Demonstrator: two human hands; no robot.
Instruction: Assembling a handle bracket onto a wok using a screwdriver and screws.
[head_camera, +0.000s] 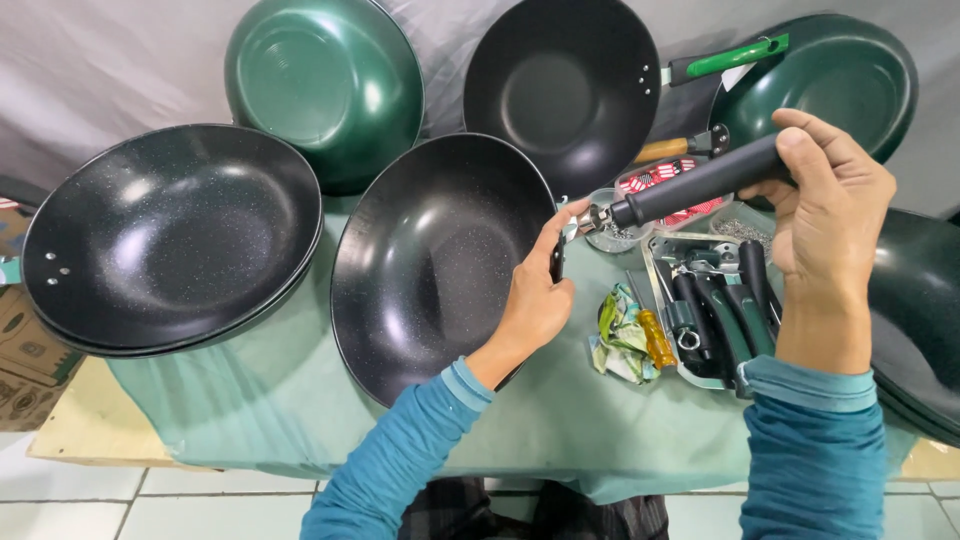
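Note:
My left hand (537, 290) grips the right rim of a black speckled wok (430, 260) that stands tilted on the green cloth, thumb and forefinger at the rim's handle mount. My right hand (830, 205) holds a black pan handle (700, 185) by its far end. The handle's metal tip (592, 216) meets the wok's rim at my left fingertips. Both sleeves are teal.
A stack of black woks (170, 235) lies left. Behind stand a green wok (325, 85), a black wok (562, 90) and a green-handled pan (830, 75). A metal tray (700, 300) of spare handles, a yellow screwdriver (655, 338), a crumpled rag (620, 335) and a glass jar (612, 232) sit right of centre.

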